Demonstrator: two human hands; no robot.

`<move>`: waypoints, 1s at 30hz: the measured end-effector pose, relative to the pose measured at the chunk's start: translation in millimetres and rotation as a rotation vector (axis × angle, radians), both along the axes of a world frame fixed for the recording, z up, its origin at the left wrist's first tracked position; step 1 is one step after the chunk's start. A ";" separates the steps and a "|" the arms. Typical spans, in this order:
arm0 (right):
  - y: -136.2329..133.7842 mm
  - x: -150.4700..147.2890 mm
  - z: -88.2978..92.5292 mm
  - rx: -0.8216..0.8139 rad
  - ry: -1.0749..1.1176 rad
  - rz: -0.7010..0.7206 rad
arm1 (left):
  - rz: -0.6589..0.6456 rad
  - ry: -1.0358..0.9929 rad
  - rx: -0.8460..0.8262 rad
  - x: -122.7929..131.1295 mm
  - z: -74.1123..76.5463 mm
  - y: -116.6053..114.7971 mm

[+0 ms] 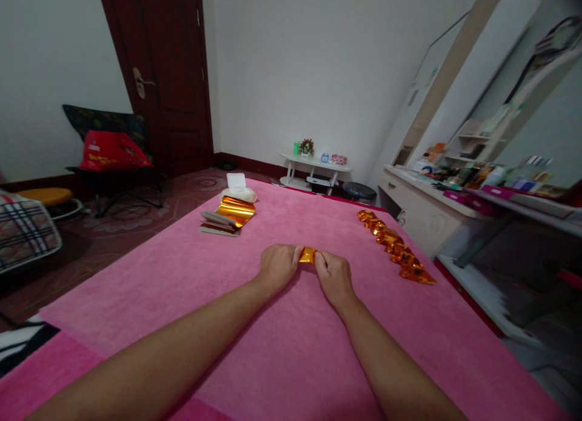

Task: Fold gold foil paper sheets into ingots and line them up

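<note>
A small piece of folded gold foil paper (308, 255) is stretched between my two hands, just above the pink cloth (291, 324). My left hand (278, 264) pinches its left end, thumb and fingers closed. At the right end, my right hand (335, 278) grips it the same way. Shiny gold folded foil pieces (395, 246) lie in a row on the cloth to the right. To the left rests a stack of gold foil sheets (237, 210), beside grey-brown folded bundles (219, 222).
A white pack with a raised lid (237, 187) sits behind the foil sheets. A cluttered dressing table (436, 193) stands right of the pink surface. A chair with a red bag (113, 151) is at the far left, and a low white shelf (313, 162) is by the wall.
</note>
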State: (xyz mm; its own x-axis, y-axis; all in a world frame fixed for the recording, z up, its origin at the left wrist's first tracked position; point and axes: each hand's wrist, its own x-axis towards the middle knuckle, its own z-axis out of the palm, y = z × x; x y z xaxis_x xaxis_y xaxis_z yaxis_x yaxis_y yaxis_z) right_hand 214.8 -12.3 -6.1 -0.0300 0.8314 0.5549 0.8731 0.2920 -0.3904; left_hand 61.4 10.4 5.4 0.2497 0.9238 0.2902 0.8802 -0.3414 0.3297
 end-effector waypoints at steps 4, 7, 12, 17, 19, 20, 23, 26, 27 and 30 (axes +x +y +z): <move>0.2 -0.5 -0.6 -0.002 0.035 0.006 | -0.018 -0.021 -0.010 0.7 -0.5 -0.3; 0.3 -0.2 -0.4 -0.007 0.070 0.012 | -0.038 -0.056 -0.007 0.1 -0.6 -0.7; 0.8 2.6 0.3 -0.030 0.146 0.038 | -0.063 -0.152 -0.023 -3.6 -1.6 1.9; 0.9 3.4 0.2 -0.059 0.178 0.066 | -0.055 -0.214 -0.049 -4.9 -4.1 6.8; 0.8 3.4 0.0 -0.073 0.179 0.063 | -0.058 -0.223 -0.049 -4.5 -4.5 7.3; 0.7 3.6 -0.2 -0.078 0.178 0.058 | -0.062 -0.226 -0.048 -4.3 -4.5 7.2; 0.2 4.3 -0.7 -0.082 0.173 0.032 | -0.075 -0.236 -0.053 -4.6 -3.8 6.2; 0.1 5.2 -0.3 -0.067 0.162 -0.041 | -0.095 -0.252 -0.060 -5.6 -2.8 6.1; 0.3 5.6 0.1 -0.059 0.160 -0.065 | -0.105 -0.258 -0.058 -5.8 -2.6 6.4; 1.2 7.1 1.6 -0.047 0.166 -0.105 | -0.127 -0.269 -0.045 -5.0 -2.7 8.2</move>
